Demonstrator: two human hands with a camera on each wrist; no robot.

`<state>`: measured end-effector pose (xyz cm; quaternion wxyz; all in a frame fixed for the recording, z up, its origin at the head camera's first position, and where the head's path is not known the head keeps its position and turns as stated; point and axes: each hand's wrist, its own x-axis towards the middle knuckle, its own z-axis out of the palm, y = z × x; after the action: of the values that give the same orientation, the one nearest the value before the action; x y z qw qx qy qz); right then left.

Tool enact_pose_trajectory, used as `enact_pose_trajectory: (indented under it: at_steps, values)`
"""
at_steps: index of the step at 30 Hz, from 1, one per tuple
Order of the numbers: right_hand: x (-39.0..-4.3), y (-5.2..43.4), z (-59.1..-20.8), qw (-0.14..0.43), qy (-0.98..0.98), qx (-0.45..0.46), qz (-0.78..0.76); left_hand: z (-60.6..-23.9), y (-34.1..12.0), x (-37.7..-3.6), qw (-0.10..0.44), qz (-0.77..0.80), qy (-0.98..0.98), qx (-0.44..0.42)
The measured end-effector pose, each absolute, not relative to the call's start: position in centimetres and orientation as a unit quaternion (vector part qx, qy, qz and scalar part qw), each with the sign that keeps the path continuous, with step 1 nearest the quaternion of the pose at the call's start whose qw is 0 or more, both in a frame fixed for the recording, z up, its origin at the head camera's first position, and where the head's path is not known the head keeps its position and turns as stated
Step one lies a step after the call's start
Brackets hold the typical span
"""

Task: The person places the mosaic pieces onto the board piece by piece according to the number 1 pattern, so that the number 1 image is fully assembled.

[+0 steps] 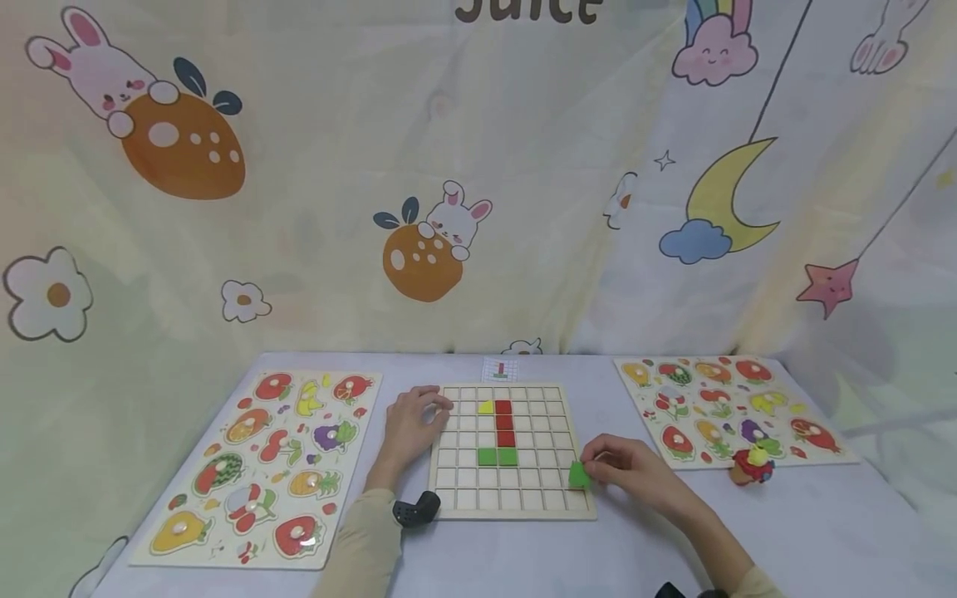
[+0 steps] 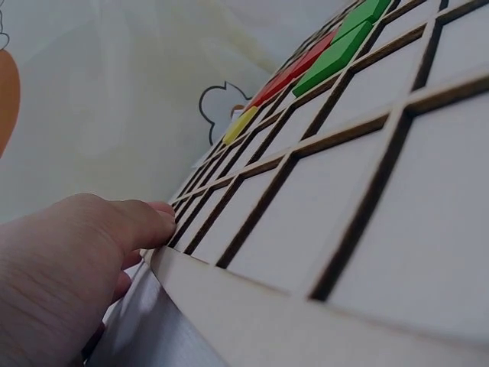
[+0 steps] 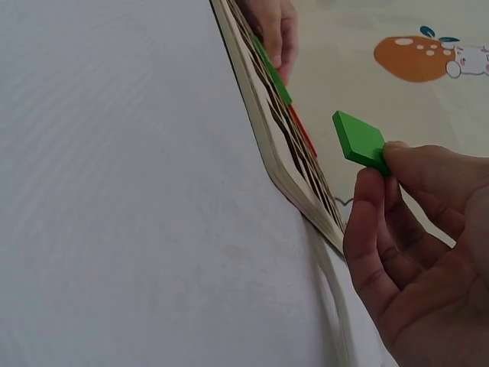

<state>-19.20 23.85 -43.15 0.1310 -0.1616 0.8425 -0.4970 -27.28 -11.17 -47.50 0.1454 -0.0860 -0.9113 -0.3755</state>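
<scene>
A wooden grid board [image 1: 516,498] lies in the middle of the table, holding a column of red tiles [image 1: 504,422], a yellow piece [image 1: 486,407] and two green tiles [image 1: 497,456]. My right hand [image 1: 624,465] pinches a green square tile [image 1: 578,474] [image 3: 359,138] just above the board's right edge. My left hand [image 1: 411,423] rests on the board's left edge [image 2: 229,306], fingers [image 2: 145,222] curled over the rim. In the left wrist view the grid cells run away toward the green tiles [image 2: 336,53], red tiles [image 2: 294,73] and yellow piece [image 2: 239,125].
Fruit peg puzzle boards lie at the left [image 1: 262,465] and right [image 1: 728,411]. A small red and yellow toy [image 1: 751,465] stands by the right one. A small pattern card [image 1: 499,368] lies behind the grid board. A cartoon curtain [image 1: 449,166] hangs behind.
</scene>
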Motion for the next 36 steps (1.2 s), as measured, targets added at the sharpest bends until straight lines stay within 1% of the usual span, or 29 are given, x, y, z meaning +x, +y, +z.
enact_pose_trajectory:
  at_steps: [20, 36]
  values:
    - [-21.9, 20.9, -43.9, 0.122, 0.846, -0.154, -0.496, -47.7, -11.2, -27.4, 0.154, -0.368, -0.913, -0.087]
    - [-23.2, 18.8, -44.4, 0.097, 0.857, -0.188, -0.469, -47.6, -11.1, -27.3, 0.151, -0.369, -0.914, -0.08]
